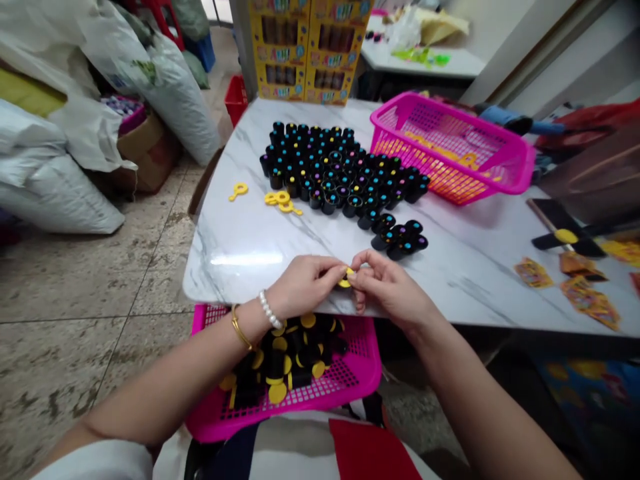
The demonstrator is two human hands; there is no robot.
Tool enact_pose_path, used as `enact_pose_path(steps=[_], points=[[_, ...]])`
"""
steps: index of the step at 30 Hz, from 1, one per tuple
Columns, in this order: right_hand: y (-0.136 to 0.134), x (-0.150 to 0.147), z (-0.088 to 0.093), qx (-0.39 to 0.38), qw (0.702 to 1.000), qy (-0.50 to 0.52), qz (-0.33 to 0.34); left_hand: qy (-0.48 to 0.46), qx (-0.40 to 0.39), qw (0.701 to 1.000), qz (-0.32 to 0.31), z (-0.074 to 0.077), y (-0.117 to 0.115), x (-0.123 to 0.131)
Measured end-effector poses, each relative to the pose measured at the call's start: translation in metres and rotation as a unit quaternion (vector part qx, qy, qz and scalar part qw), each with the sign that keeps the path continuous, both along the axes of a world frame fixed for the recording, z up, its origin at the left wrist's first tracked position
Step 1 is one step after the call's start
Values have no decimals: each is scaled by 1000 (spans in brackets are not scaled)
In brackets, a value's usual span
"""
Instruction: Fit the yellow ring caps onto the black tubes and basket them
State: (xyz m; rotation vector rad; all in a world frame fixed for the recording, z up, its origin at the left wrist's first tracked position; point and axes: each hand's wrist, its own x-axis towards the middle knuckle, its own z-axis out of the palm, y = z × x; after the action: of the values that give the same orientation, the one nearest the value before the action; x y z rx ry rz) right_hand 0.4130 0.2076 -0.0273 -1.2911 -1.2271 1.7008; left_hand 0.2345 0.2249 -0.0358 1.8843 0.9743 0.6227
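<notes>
Over the table's front edge, my left hand (305, 285) and my right hand (393, 288) meet with their fingertips pinched on a small yellow piece (344, 283). Some black shows beside the yellow; fingers cover most of it, so its full shape is hidden. Just beyond my hands stand black tubes (330, 173) in a dense group, with small coloured dots on top. A few yellow ring-ended wands (283, 201) lie left of them. Beneath my left wrist, a pink basket (350, 387) holds black tubes with yellow round ends (277, 392).
Another pink basket (520, 170) with yellow wands inside stands at the table's back right. Yellow display boxes (306, 57) rise behind the tubes. Orange packets (590, 300) and a black-and-yellow object (566, 237) lie at right. White sacks (170, 87) crowd the floor at left.
</notes>
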Motion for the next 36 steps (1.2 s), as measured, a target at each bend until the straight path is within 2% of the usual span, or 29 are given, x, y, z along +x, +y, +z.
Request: enact_pose_path(steps=[4,6,11,16,23,28,36], points=[[7,9,-3,-39,998,35,34,31,126,991,42,-8,-12,1],[9,11,-3,-45,997,33,45,40,153,986,54,-13,-14,2],[3,4,-2,10,998,-30,57,62,139,984,96,-16,-10,6],[-8,-5,-4,54,997,-53,18,101,167,970,144,-17,-17,13],[-7,-2,-11,27,998,-48,-24,2,192,973,130,-22,-23,8],[-2,-3,-17,22,999,-21,-25,-10,191,975,116,-23,-23,9],[-8,11,-16,68,993,49,-83,-10,153,982,108,-20,-18,9]])
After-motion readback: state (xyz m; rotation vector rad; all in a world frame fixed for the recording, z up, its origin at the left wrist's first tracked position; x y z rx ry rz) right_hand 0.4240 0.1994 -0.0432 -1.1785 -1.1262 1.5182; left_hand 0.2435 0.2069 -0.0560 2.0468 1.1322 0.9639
